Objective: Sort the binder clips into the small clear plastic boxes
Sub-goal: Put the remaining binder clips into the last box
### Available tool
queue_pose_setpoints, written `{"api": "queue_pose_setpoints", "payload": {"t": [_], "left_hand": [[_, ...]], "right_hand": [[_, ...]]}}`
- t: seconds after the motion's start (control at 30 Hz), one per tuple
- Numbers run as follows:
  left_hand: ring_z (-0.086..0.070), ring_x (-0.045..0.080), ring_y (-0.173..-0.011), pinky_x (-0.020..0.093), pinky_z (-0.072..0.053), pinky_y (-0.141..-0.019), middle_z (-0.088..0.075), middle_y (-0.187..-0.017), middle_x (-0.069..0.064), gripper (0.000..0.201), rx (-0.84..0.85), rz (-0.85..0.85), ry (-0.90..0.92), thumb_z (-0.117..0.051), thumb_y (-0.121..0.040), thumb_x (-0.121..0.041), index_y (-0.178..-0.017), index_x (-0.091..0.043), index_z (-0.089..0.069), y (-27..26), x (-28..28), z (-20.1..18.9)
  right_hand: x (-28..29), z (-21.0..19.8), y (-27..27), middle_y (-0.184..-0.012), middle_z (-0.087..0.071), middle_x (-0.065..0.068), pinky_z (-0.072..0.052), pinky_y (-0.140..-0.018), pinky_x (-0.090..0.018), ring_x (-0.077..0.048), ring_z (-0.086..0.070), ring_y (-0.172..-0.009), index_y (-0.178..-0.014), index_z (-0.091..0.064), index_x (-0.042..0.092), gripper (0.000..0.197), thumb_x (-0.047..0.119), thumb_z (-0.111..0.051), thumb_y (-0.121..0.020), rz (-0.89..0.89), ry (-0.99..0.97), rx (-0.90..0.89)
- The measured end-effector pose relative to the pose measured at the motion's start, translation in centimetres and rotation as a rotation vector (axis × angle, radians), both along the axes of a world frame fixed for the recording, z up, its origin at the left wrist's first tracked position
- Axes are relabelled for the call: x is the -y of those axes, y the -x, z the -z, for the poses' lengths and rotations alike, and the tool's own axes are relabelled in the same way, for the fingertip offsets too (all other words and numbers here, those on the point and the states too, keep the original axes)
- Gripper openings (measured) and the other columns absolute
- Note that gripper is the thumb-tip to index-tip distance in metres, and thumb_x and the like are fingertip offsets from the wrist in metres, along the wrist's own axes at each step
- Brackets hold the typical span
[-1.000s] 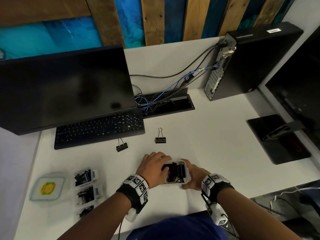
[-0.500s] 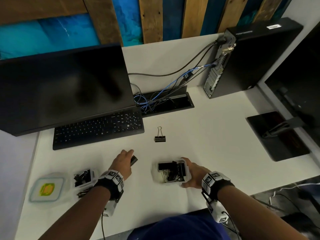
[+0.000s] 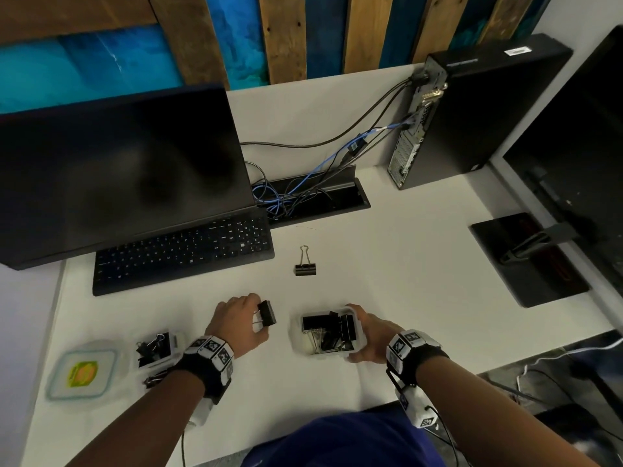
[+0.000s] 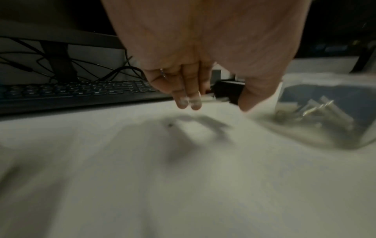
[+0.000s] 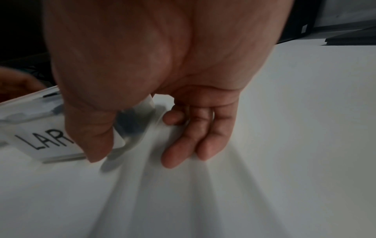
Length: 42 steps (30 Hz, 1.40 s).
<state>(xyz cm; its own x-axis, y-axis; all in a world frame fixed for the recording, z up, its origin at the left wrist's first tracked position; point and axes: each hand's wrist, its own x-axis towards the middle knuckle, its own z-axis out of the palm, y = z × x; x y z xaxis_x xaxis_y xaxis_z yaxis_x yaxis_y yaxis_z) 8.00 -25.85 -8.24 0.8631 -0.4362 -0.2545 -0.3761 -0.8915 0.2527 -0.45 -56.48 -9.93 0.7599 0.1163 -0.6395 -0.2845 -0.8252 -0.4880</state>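
The left hand [image 3: 237,320] pinches a black binder clip [image 3: 267,313] between thumb and fingers, just left of the clear box [image 3: 360,332] on the white worktop [image 3: 387,264]. In the left wrist view the clip [image 4: 227,91] sits between the fingertips [image 4: 188,100] and the thumb, above the worktop. The right hand [image 3: 369,335] grips the right side of that box, thumb on the near wall and fingers around the far corner; the box holds several black clips. The right wrist view shows a label [image 5: 40,141] on the box reading "LAR", the rest hidden by the thumb. 1 loose clip [image 3: 305,267] lies on the worktop beyond the box, near the keyboard [image 3: 182,252]. Left of the box, past the left wrist, stands another small box [image 3: 153,347] with clips, and further left a lid [image 3: 82,374] with a yellow-green sticker.
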Motion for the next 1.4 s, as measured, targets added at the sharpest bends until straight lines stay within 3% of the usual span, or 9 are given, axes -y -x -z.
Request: {"api": "queue_pose_setpoints", "payload": {"t": [0.13, 0.3, 0.43, 0.8, 0.97, 1.1, 1.23, 1.33, 1.4], "left_hand": [[-0.054, 0.009, -0.087, 0.028, -0.043, -0.08, -0.056, -0.094, -0.013, 0.044, 0.009, 0.026, 0.306, -0.07, -0.075, -0.047, -0.105, -0.027, -0.046, 1.3, 4.6, -3.2], [-0.058, 0.02, -0.096, 0.034, -0.043, -0.085, -0.06, -0.108, -0.001, 0.044, -0.111, 0.313, 0.069, -0.066, -0.084, -0.042, -0.117, -0.022, -0.046, 2.8, 9.5, -2.8], [-0.057, 0.025, -0.104, 0.035, -0.044, -0.089, -0.061, -0.116, 0.005, 0.039, -0.155, 0.333, 0.017, -0.056, -0.092, -0.035, -0.127, -0.018, -0.053, 3.1, 9.4, -1.5], [-0.059, 0.022, -0.094, 0.031, -0.031, -0.086, -0.069, -0.098, 0.0, 0.025, -0.004, 0.357, -0.063, -0.046, -0.099, -0.032, -0.1, -0.02, -0.068, 3.9, 10.5, -1.3], [-0.055, 0.015, -0.071, 0.029, -0.043, -0.067, -0.066, -0.078, -0.012, 0.028, 0.078, 0.182, 0.233, -0.048, -0.089, -0.042, -0.078, -0.029, -0.07, 4.5, 10.2, -0.5], [-0.061, 0.016, -0.074, 0.03, -0.05, -0.073, -0.067, -0.089, -0.006, 0.017, 0.037, 0.105, 0.432, -0.058, -0.09, -0.031, -0.089, -0.023, -0.073, 4.9, 11.1, -1.4], [-0.052, 0.016, -0.086, 0.03, -0.034, -0.079, -0.065, -0.086, -0.01, 0.018, 0.008, 0.242, 0.028, -0.056, -0.089, -0.036, -0.086, -0.025, -0.07, 4.4, 10.3, -1.5], [-0.048, 0.014, -0.073, 0.027, -0.036, -0.066, -0.055, -0.06, -0.014, 0.018, 0.02, 0.34, -0.195, -0.079, -0.055, -0.032, -0.056, -0.024, -0.063, 4.4, 9.7, -1.1], [-0.048, 0.019, -0.088, 0.031, -0.035, -0.077, -0.063, -0.076, -0.007, 0.007, -0.03, 0.36, -0.223, -0.068, -0.074, -0.028, -0.072, -0.022, -0.068, 4.5, 10.0, -1.4]], "right_hand": [[0.0, -0.1, -0.1, -0.123, -0.059, 0.006, -0.052, -0.093, -0.045, -0.025, -0.063, -0.107, -0.136, -0.011, 0.062, 0.107, 0.063, -0.076, -0.05, -0.002, 0.005, -0.001], [-0.2, -1.0, 0.1, -0.115, -0.061, 0.01, -0.053, -0.089, -0.042, -0.022, -0.064, -0.101, -0.133, -0.013, 0.059, 0.102, 0.054, -0.08, -0.057, -0.004, 0.007, 0.007], [-0.2, -1.2, 0.3, -0.117, -0.06, 0.008, -0.052, -0.089, -0.039, -0.024, -0.064, -0.104, -0.136, -0.013, 0.057, 0.102, 0.053, -0.081, -0.06, -0.002, 0.023, 0.008], [-0.1, -1.1, 0.2, -0.121, -0.06, 0.004, -0.051, -0.09, -0.038, -0.027, -0.063, -0.107, -0.138, -0.012, 0.055, 0.102, 0.049, -0.081, -0.062, -0.01, 0.035, 0.002], [-0.1, -1.0, 0.1, -0.12, -0.06, 0.004, -0.051, -0.089, -0.037, -0.027, -0.063, -0.106, -0.135, -0.013, 0.055, 0.099, 0.049, -0.08, -0.062, -0.011, 0.029, 0.006], [-0.1, -1.0, 0.1, -0.119, -0.06, 0.004, -0.051, -0.087, -0.037, -0.027, -0.064, -0.103, -0.137, -0.013, 0.053, 0.1, 0.049, -0.08, -0.063, -0.012, 0.036, 0.0], [-0.2, -1.1, 0.1, -0.119, -0.06, 0.006, -0.052, -0.09, -0.04, -0.027, -0.065, -0.104, -0.137, -0.014, 0.056, 0.102, 0.051, -0.08, -0.059, -0.006, 0.031, 0.006], [-0.4, -1.1, 0.0, -0.119, -0.06, 0.007, -0.052, -0.091, -0.043, -0.027, -0.065, -0.105, -0.134, -0.016, 0.059, 0.102, 0.053, -0.08, -0.055, -0.017, 0.021, -0.003], [-0.4, -1.1, 0.0, -0.12, -0.059, 0.005, -0.052, -0.092, -0.043, -0.028, -0.064, -0.106, -0.134, -0.016, 0.06, 0.102, 0.054, -0.079, -0.054, -0.02, 0.028, -0.006]]}}
